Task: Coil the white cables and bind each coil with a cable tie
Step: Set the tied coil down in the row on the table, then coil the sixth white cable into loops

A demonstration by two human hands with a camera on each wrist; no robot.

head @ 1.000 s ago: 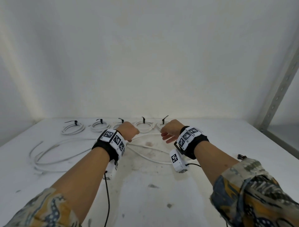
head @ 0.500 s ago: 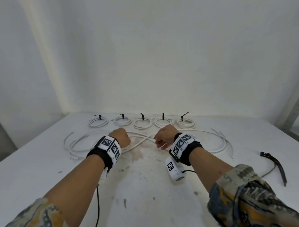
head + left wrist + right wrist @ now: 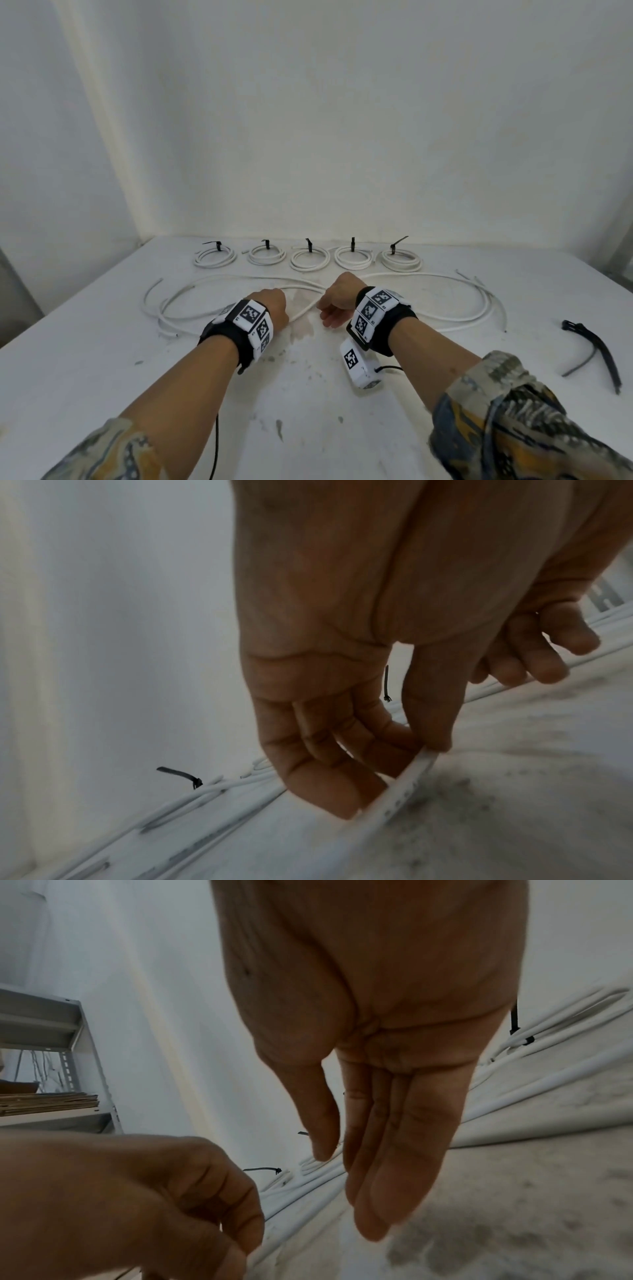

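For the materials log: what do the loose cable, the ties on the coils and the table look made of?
Cable: white, smooth plastic-looking jacket, bends in soft loops.
Ties: thin black strips, likely nylon, tails standing stiff.
Table: hard, matte white surface, stained and scuffed; material unclear.

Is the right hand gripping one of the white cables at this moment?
No, the right hand hangs with straight fingers, holding nothing above the table.

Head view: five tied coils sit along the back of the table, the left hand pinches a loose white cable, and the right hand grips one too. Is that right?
Not quite. The right hand grips nothing: the right wrist view shows its fingers straight and empty above the table. The rest holds: five tied coils at the back, and the left hand pinches a loose white cable.
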